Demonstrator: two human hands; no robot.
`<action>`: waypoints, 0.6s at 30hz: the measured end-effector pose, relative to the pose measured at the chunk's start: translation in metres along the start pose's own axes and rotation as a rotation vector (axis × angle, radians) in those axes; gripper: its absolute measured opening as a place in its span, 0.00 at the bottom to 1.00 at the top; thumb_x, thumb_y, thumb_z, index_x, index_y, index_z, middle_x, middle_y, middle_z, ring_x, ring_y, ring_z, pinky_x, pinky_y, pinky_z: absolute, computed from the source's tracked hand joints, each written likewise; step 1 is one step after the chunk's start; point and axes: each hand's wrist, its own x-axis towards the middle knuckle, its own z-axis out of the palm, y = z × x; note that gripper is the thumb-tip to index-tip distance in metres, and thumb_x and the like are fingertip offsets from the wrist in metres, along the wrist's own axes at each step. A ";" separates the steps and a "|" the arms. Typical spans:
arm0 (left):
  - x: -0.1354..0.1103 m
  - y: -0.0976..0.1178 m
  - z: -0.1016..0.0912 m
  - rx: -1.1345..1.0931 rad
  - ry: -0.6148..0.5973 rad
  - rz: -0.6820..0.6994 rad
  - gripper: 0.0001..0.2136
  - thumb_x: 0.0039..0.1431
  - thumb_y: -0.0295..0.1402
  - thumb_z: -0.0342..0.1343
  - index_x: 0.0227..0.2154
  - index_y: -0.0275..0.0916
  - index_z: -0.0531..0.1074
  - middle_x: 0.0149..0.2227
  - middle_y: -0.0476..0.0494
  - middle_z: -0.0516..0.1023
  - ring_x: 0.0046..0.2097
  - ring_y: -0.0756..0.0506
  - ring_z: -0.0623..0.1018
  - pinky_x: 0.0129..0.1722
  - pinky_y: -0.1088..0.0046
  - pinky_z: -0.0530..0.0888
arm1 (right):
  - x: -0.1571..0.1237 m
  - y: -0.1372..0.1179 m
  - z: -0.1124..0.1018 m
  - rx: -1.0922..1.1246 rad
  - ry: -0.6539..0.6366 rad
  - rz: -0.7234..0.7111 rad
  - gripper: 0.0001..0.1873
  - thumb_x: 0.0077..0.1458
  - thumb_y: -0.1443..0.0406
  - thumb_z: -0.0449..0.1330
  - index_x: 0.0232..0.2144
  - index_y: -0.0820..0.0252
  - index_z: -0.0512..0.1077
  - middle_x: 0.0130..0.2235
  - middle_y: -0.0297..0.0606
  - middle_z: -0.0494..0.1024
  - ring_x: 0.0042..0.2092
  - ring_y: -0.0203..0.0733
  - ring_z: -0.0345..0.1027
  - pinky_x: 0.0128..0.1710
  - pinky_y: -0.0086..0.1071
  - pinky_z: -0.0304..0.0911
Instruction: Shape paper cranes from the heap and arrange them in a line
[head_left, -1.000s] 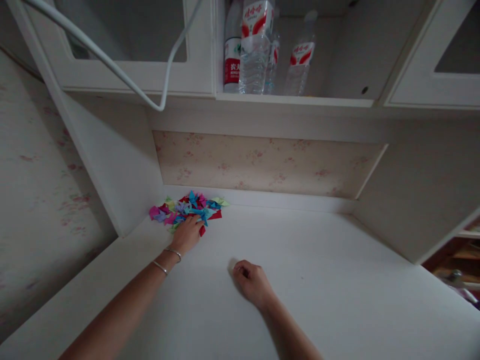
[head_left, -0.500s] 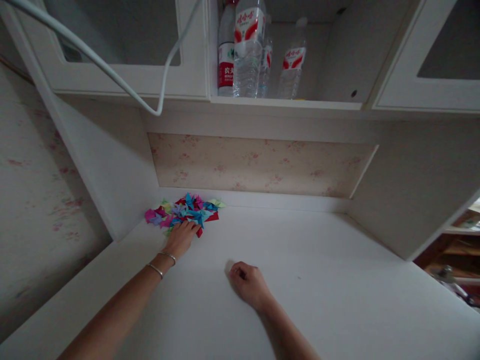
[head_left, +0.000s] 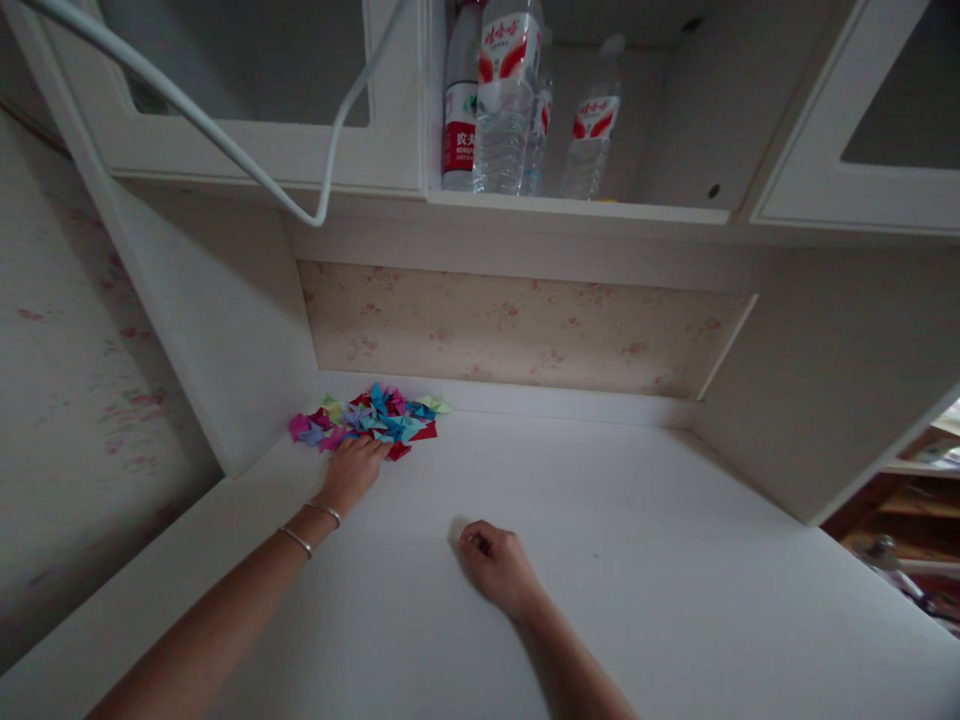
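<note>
A heap of small folded-paper pieces (head_left: 382, 405), probably origami cranes in blue, pink, red, purple and pale green, lies in the back left corner of the white desktop. My left hand (head_left: 355, 468), with two thin bangles at the wrist, rests at the heap's front edge. Its fingers reach forward onto the pieces, and the fingertips are partly hidden among them. By those fingertips is a red paper piece (head_left: 400, 452). My right hand (head_left: 491, 555) lies on the desktop nearer the middle, curled into a loose fist with nothing visible in it.
A white desktop (head_left: 600, 480) spreads between two side panels. Above it, several plastic bottles (head_left: 504, 110) stand in an uncovered cupboard compartment. A white cable (head_left: 225, 140) hangs down at upper left. At far right, brown shelves (head_left: 911, 500) show beyond the panel.
My left hand has slid slightly to the left. The red paper piece at its fingertips now sits closer in to the heap. My right hand has stayed put.
</note>
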 end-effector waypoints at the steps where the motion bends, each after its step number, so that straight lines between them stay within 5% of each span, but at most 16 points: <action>1: -0.001 0.004 -0.004 -0.022 0.004 -0.010 0.17 0.57 0.22 0.46 0.46 0.40 0.72 0.41 0.38 0.78 0.46 0.40 0.72 0.46 0.62 0.64 | 0.000 0.001 0.001 0.019 0.008 0.004 0.10 0.53 0.62 0.54 0.29 0.59 0.74 0.23 0.33 0.71 0.25 0.33 0.61 0.25 0.25 0.53; 7: -0.027 0.053 -0.020 -0.520 -0.029 -0.065 0.14 0.61 0.29 0.45 0.42 0.43 0.75 0.42 0.45 0.78 0.44 0.47 0.75 0.47 0.71 0.68 | 0.003 0.002 0.002 0.183 0.073 0.074 0.16 0.53 0.55 0.55 0.36 0.62 0.73 0.22 0.31 0.66 0.22 0.32 0.54 0.21 0.26 0.49; 12: -0.048 0.101 -0.016 -0.886 -0.062 -0.137 0.13 0.59 0.32 0.48 0.43 0.44 0.74 0.45 0.46 0.78 0.46 0.47 0.76 0.48 0.73 0.70 | 0.005 0.000 -0.001 0.454 0.048 0.167 0.28 0.50 0.50 0.58 0.50 0.59 0.68 0.31 0.35 0.71 0.22 0.30 0.57 0.19 0.25 0.51; 18: -0.050 0.113 -0.007 -1.115 -0.059 -0.242 0.13 0.57 0.37 0.51 0.42 0.42 0.74 0.44 0.43 0.79 0.42 0.46 0.77 0.44 0.71 0.73 | 0.008 0.005 0.001 0.461 0.044 0.156 0.23 0.51 0.50 0.58 0.37 0.64 0.76 0.20 0.31 0.67 0.19 0.30 0.55 0.19 0.26 0.49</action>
